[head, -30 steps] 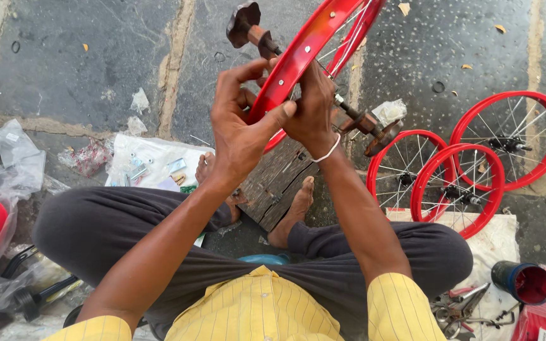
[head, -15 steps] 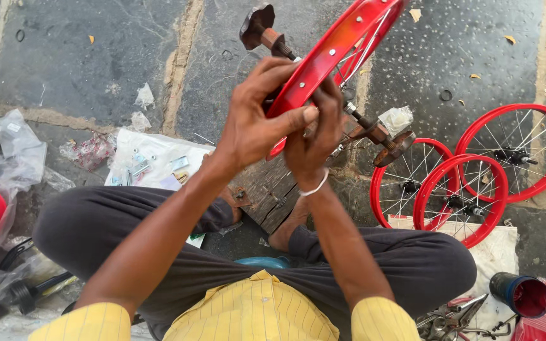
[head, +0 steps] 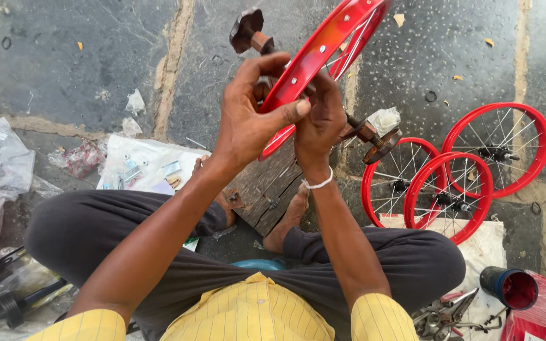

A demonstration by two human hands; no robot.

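Sitting on grey stone floor, both hands clamped on red rim, finished wheels nr right knee

I am seeing a glossy red metal wheel rim catching orange glare, with silver spokes showing inside it. Three finished red spoked wheels are lying on grey, speckled stone paving. My yellow shirt with thin dark pinstripes is showing above dark grey trousers. A thin white wristband is circling one wrist. A weathered brown wooden board is showing dark grain.
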